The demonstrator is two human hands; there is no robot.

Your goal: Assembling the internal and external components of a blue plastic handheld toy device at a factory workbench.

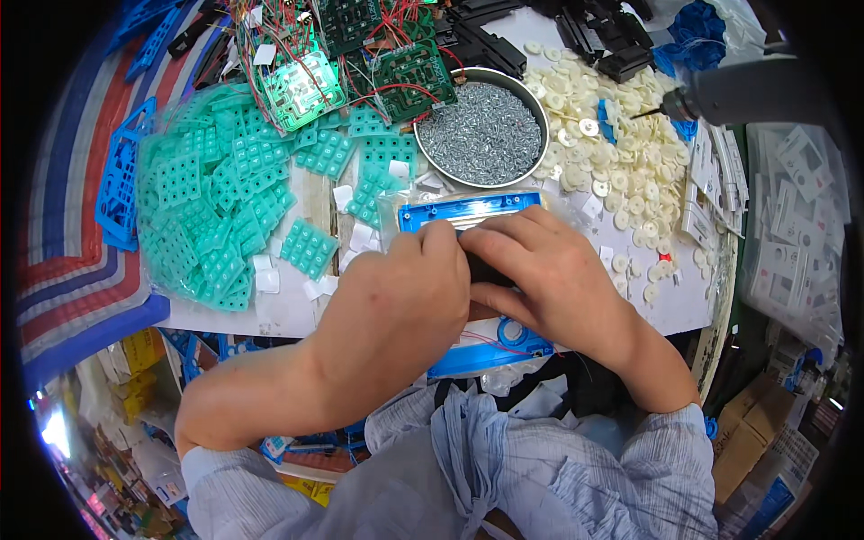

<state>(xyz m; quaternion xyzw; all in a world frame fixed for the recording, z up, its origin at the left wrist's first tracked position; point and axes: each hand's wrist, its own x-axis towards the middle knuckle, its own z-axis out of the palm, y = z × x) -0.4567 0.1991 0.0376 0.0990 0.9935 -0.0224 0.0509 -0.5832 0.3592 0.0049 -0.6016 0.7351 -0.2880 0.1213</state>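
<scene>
My left hand (396, 283) and my right hand (549, 270) meet over the middle of the table's front. The fingers of the right are bent around a dark piece (489, 273), its kind mostly hidden by my hands. The left fingers are curled together against the right ones, and whatever they pinch is covered. Beyond the fingertips shows a blue plastic casing (423, 214) with pale strips in it. Nearer my body lies a blue plastic part (468, 358) with a round ring and thin red wires; whether both are one casing I cannot tell.
Green rubber keypads (193, 180) heap at left. A round metal tin (543, 148) of small screws stands behind my hands, with wired circuit boards (409, 81) beyond. Cream discs (621, 153) spread at right, under a power screwdriver (738, 93). Black plastic parts (486, 49) lie at the back.
</scene>
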